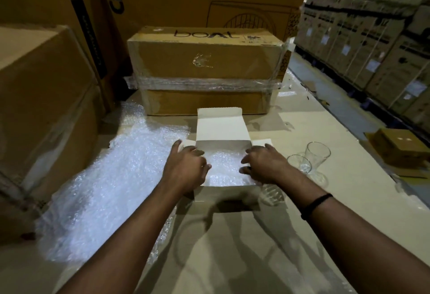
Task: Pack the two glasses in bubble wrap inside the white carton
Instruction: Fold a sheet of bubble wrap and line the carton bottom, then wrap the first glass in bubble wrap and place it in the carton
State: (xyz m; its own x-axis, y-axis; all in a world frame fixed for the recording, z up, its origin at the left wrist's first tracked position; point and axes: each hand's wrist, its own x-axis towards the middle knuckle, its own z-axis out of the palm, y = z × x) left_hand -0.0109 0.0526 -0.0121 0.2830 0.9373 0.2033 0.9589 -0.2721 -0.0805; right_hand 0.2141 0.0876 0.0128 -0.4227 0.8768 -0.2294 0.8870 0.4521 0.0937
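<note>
Carton (223, 195), centre: left hand (186, 168) and right hand (264, 165) apart on wrap (224, 171), grip unclear; advise tucking lining flat into corners.

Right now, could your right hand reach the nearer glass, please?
Probably yes: the right hand is at the carton's right side, the glass stands upright just beside its wrist, and nothing lies between them.

2 glasses (318, 153) (299, 164), 1 wht carton (222, 128), 2 hands (186, 165) (265, 165).

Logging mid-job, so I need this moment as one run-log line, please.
white carton: open, bubble wrap inside | left hand, right hand: on the wrap | glasses: bare, outside, right of carton
</note>
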